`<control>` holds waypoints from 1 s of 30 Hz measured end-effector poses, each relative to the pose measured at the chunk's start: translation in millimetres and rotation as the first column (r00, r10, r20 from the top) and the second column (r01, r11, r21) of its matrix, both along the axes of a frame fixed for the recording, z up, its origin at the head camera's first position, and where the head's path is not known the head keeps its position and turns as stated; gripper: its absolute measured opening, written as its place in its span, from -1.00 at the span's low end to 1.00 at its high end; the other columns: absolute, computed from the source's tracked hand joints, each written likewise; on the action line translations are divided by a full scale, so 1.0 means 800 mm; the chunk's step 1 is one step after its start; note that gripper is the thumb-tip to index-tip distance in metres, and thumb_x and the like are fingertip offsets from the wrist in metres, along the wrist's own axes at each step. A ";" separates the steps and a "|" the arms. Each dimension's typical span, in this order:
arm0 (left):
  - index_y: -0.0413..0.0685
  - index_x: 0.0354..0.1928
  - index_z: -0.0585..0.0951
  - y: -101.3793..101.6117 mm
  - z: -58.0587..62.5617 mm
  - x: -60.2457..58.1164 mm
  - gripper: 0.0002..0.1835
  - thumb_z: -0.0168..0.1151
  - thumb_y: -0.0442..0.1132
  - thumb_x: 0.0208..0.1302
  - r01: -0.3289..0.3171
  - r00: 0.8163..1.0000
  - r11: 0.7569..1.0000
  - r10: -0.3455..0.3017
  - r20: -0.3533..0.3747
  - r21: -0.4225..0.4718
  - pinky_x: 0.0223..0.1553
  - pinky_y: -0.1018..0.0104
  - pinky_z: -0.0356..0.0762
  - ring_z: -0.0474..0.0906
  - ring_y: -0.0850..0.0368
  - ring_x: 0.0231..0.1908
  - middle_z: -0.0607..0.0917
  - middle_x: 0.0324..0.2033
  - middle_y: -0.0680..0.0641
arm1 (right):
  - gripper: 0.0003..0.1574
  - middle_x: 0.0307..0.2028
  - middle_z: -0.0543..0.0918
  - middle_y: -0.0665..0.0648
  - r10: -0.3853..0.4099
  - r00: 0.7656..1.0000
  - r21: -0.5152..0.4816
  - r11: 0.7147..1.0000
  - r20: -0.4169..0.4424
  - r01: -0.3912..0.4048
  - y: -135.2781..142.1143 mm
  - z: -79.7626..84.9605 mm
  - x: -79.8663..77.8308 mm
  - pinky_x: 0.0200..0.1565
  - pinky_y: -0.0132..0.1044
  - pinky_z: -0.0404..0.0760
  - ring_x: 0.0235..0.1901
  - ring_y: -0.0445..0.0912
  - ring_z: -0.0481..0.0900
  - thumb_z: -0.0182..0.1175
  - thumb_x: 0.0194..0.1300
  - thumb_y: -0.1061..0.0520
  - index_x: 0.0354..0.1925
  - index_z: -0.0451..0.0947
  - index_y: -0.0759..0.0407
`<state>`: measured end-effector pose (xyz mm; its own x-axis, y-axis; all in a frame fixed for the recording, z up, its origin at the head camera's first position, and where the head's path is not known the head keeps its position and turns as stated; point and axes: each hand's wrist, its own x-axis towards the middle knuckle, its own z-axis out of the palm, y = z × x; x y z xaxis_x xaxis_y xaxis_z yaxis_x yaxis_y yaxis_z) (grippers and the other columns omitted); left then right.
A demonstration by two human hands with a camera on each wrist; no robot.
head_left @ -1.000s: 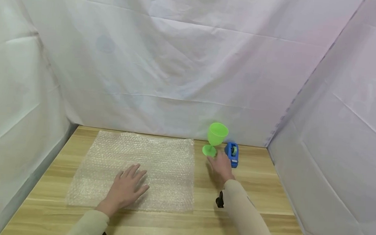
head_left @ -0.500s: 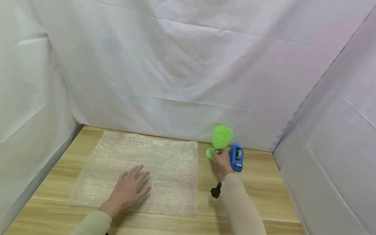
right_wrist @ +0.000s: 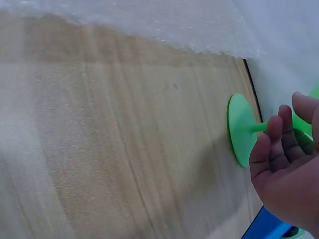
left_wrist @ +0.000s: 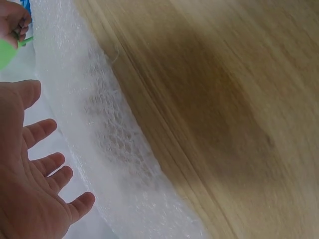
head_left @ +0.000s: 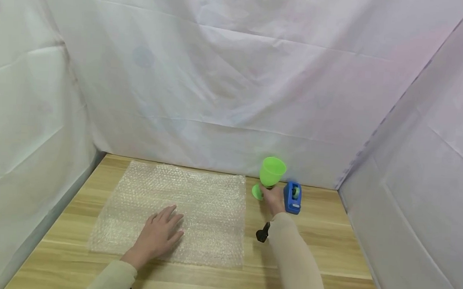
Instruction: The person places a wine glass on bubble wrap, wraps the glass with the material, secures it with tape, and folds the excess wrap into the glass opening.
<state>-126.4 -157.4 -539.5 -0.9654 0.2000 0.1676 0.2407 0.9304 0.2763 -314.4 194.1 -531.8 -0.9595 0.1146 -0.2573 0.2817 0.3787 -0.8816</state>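
Observation:
A bright green plastic goblet (head_left: 271,172) is at the back right of the table. My right hand (head_left: 273,199) grips its stem just below the bowl, fingers curled round it. In the right wrist view the round foot (right_wrist: 241,130) of the goblet shows in front of the fingers, and the hand (right_wrist: 289,174) covers part of the bowl. My left hand (head_left: 155,236) is over the front middle of a sheet of bubble wrap (head_left: 205,212), palm down with fingers spread. The left wrist view has that hand (left_wrist: 30,169) with nothing between its fingers.
A blue tape dispenser (head_left: 293,198) with a small roll stands close to the right of my right hand. The wooden table (head_left: 308,251) is bordered by white cloth (head_left: 202,96) at the back and on both sides.
My right hand has moved in and taken hold of the goblet's stem. The left hand keeps its place over the bubble wrap. The whole head view has shifted slightly.

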 end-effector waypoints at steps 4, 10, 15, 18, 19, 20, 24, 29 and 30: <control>0.02 0.22 0.51 -0.003 -0.001 -0.001 -0.50 0.23 0.04 0.30 -0.001 1.000 1.000 0.001 -0.008 -0.010 0.27 -0.32 0.29 0.33 -0.21 0.34 0.39 0.35 -0.24 | -0.51 -0.03 0.51 0.26 0.003 0.997 0.037 0.999 -0.073 0.000 -0.005 -0.011 0.001 0.09 -0.01 0.48 -0.05 0.06 0.47 0.10 0.42 0.08 0.17 0.34 0.34; 0.02 0.23 0.51 -0.014 -0.003 -0.001 -0.51 0.22 0.01 0.31 -0.012 1.000 1.000 0.013 0.020 -0.018 0.25 -0.34 0.29 0.33 -0.24 0.33 0.38 0.35 -0.25 | -0.49 0.07 0.51 0.30 0.040 0.995 0.089 0.995 -0.089 -0.032 -0.001 -0.013 0.003 0.08 -0.01 0.50 0.01 0.08 0.50 0.10 0.44 0.05 0.22 0.33 0.30; 0.00 0.22 0.51 -0.026 -0.001 0.000 -0.52 0.22 -0.01 0.31 -0.016 1.000 1.000 0.016 0.025 -0.013 0.23 -0.36 0.29 0.33 -0.26 0.32 0.40 0.34 -0.27 | -0.47 0.12 0.52 0.28 0.078 0.993 0.111 0.991 -0.090 -0.068 0.003 -0.006 0.009 0.15 0.01 0.50 0.09 0.08 0.49 0.12 0.42 0.03 0.23 0.34 0.26; -0.03 0.20 0.52 -0.035 0.002 -0.001 -0.53 0.22 -0.04 0.30 -0.023 1.000 1.000 0.023 0.017 -0.021 0.22 -0.36 0.30 0.34 -0.27 0.31 0.42 0.32 -0.28 | -0.51 0.08 0.55 0.27 0.104 0.990 0.146 0.985 -0.095 -0.090 0.004 -0.002 0.012 0.12 0.00 0.53 0.05 0.07 0.51 0.14 0.41 0.03 0.19 0.38 0.25; -0.03 0.20 0.52 -0.039 0.003 -0.001 -0.54 0.23 -0.04 0.29 -0.026 1.000 0.999 0.027 0.017 -0.023 0.21 -0.37 0.30 0.35 -0.28 0.30 0.42 0.31 -0.28 | -0.53 0.05 0.57 0.26 0.111 0.989 0.162 0.982 -0.094 -0.095 0.004 -0.001 0.013 0.09 -0.03 0.55 0.02 0.06 0.52 0.14 0.41 0.02 0.16 0.40 0.24; -0.04 0.19 0.53 -0.042 0.004 -0.002 -0.54 0.23 -0.05 0.29 -0.031 0.999 0.999 0.032 0.016 -0.023 0.21 -0.37 0.30 0.35 -0.28 0.30 0.43 0.30 -0.29 | -0.55 0.02 0.58 0.24 0.118 0.988 0.182 0.978 -0.097 -0.099 0.004 -0.001 0.014 0.05 -0.07 0.56 -0.01 0.04 0.53 0.15 0.41 0.01 0.13 0.43 0.23; -0.06 0.18 0.53 -0.059 0.009 -0.004 -0.54 0.24 -0.08 0.27 -0.055 0.998 0.998 0.056 0.026 -0.019 0.17 -0.39 0.32 0.37 -0.31 0.27 0.46 0.27 -0.31 | -0.60 -0.12 0.62 0.20 0.157 0.982 0.236 0.963 -0.108 -0.128 0.003 0.005 0.018 -0.11 -0.20 0.58 -0.15 -0.02 0.55 0.16 0.40 -0.04 0.04 0.49 0.21; -0.12 0.19 0.51 -0.087 0.017 -0.006 -0.53 0.22 -0.08 0.29 -0.089 0.993 0.996 0.088 0.082 0.007 0.12 -0.44 0.31 0.36 -0.38 0.24 0.45 0.24 -0.37 | -0.55 -0.25 0.65 0.16 0.198 0.973 0.246 0.955 -0.116 -0.165 0.001 0.012 0.029 -0.28 -0.29 0.55 -0.26 -0.05 0.58 0.25 0.32 -0.12 -0.04 0.57 0.21; -0.13 0.20 0.51 -0.093 0.017 -0.006 -0.52 0.20 -0.08 0.30 -0.095 0.991 0.995 0.094 0.091 0.006 0.11 -0.45 0.30 0.36 -0.39 0.23 0.45 0.24 -0.39 | -0.54 -0.27 0.66 0.15 0.206 0.971 0.248 0.953 -0.120 -0.172 0.001 0.014 0.031 -0.30 -0.30 0.55 -0.28 -0.05 0.59 0.26 0.31 -0.13 -0.06 0.59 0.20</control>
<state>-131.4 -232.2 -525.9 -0.9912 0.1055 0.0800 0.1250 0.9450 0.3022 -289.5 194.7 -520.8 -0.9941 -0.0321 -0.1036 0.0623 0.6130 -0.7876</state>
